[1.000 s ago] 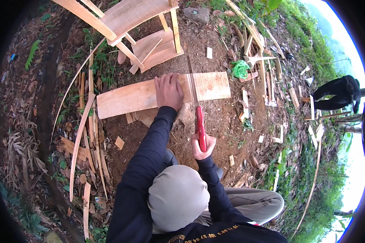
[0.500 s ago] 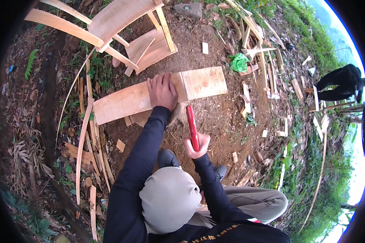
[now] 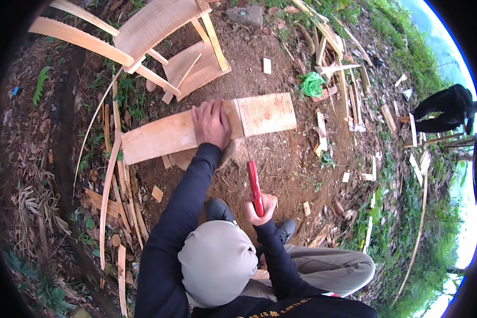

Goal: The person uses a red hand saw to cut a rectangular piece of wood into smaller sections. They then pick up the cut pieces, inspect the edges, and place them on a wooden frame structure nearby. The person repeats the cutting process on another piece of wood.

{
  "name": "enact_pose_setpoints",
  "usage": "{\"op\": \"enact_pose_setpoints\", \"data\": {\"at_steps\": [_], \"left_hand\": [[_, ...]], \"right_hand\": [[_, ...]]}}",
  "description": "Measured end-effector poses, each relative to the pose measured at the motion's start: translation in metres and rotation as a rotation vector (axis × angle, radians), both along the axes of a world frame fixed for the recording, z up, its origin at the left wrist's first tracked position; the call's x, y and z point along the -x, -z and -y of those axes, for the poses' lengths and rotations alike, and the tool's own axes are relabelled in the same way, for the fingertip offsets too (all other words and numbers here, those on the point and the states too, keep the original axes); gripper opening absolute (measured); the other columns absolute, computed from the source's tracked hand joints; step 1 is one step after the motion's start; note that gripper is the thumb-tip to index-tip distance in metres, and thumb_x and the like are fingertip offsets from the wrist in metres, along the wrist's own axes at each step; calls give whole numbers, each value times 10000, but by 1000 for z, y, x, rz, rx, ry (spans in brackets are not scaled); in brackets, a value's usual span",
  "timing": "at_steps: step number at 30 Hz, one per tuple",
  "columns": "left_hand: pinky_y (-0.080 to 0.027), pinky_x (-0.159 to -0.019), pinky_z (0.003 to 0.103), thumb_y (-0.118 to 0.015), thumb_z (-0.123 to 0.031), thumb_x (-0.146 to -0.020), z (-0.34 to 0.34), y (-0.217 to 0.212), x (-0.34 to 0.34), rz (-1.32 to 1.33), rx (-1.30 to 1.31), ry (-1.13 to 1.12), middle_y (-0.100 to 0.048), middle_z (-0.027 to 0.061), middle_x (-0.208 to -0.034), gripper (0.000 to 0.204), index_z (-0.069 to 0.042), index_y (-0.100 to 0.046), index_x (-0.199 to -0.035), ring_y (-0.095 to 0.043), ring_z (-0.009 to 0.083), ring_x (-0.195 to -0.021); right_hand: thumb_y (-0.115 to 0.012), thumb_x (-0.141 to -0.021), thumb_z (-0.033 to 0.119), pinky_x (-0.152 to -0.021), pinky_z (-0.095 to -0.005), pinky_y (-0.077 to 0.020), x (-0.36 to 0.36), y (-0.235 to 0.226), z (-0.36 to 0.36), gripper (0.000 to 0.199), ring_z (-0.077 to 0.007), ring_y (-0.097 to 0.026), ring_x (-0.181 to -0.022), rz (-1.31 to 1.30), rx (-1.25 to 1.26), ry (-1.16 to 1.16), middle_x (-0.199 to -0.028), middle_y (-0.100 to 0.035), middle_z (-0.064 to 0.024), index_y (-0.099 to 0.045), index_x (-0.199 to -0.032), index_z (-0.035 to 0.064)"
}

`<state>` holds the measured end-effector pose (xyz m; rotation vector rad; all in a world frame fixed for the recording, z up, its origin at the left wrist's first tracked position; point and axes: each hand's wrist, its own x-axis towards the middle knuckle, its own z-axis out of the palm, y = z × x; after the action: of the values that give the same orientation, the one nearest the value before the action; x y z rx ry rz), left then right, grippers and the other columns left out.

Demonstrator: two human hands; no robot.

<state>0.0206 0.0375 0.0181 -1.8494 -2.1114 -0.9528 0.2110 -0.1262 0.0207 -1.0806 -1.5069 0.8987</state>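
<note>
My left hand (image 3: 212, 124) presses flat on a long pale wooden plank (image 3: 159, 138) lying across bare soil. A thin cut line crosses the plank just right of that hand. My right hand (image 3: 259, 206) grips the red handle of a hand saw (image 3: 254, 183), held upright between my body and the plank. The blade is seen edge-on and is hard to make out. Both arms wear dark sleeves, and a grey head covering (image 3: 217, 262) fills the lower middle.
A pale curved-slat wooden frame (image 3: 153, 26) and curved boards (image 3: 196, 69) lie beyond the plank. Thin wood strips (image 3: 108, 185) lie left, scattered offcuts and a green bag (image 3: 311, 85) right. A person in black (image 3: 445, 108) bends at the far right.
The saw has drawn back off the plank toward my body, my right hand moving down with it. The left hand stays pressed on the plank.
</note>
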Motion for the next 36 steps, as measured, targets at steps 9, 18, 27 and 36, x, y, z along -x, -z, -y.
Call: {"op": "enact_pose_setpoints", "data": {"at_steps": [9, 18, 27, 36], "left_hand": [[-331, -1116, 534, -566, -147, -944, -2, 0, 0, 5, -26, -9, -662, 100, -1179, 260, -66, -666, -1170, -576, 293, -1183], [-321, -1123, 524, -564, -161, -952, -4, 0, 0, -2, -26, -10, -663, 101, -1186, 262, -62, -665, -1173, -572, 297, -1193], [-326, -1116, 564, -562, -172, -939, -6, 9, 3, -24, -33, -90, -657, 93, -1181, 274, -61, -668, -1166, -562, 293, -1184], [-327, -1119, 551, -583, -156, -918, -5, 4, 0, -24, -61, 30, -658, 97, -1179, 275, -59, -676, -1158, -567, 295, -1174]], "right_hand": [[-639, -732, 64, -496, -332, -487, -2, 4, -1, 77, -208, -606, -451, 35, 117, -33, -529, -554, -87, -623, -657, 61], [-639, -766, 50, -462, -315, -440, 5, -6, -9, 91, -161, -542, -424, -88, 189, -30, -506, -521, -74, -626, -677, 39], [-638, -744, 60, -465, -317, -437, -5, -18, -11, 127, -175, -541, -422, 12, 159, -39, -507, -510, -73, -574, -635, 46], [-655, -745, 51, -468, -336, -439, 9, -19, -13, 141, -203, -529, -408, 38, 118, -24, -512, -489, -100, -579, -627, 49]]}}
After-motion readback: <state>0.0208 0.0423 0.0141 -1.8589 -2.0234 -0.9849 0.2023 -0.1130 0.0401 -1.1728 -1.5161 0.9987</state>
